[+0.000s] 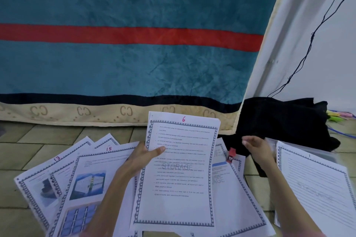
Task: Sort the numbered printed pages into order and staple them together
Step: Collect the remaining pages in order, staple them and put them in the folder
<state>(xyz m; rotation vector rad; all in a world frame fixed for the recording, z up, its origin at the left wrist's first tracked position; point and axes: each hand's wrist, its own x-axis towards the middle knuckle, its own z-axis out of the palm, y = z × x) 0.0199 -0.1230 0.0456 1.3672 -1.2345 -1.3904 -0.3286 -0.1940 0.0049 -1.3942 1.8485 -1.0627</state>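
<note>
- A teal blanket (125, 63) with a red stripe, a dark band and a beige hem stands along the far side, its hem meeting the tiled floor (48, 136).
- A white wall (327, 54) rises at right, a thin black cable (310, 44) hanging down it.
- A black cloth (285, 121) lies bunched at the foot of the wall, beside the blanket's corner.
- Loose pages (77, 179) fan over the floor at left; the numbers 13 and 15 show in red at their top edges, and both carry printed pictures.
- A lined page (317, 184) lies at right, well apart from the fan.
- More pages (231, 188) lie under and just right of the raised stack.
- The left hand (142, 158) holds a stack (179, 169) of pages up in the middle, thumb clamped on its left edge, fingers hidden behind; the top sheet is marked 6 and watermarked STORAGE.
- The right hand (256, 150) hovers over the black cloth, fingers loosely apart and holding nothing, blurred at the tips.
- A small red stapler (231, 155) sits on the pages between the stack and the right hand.
</note>
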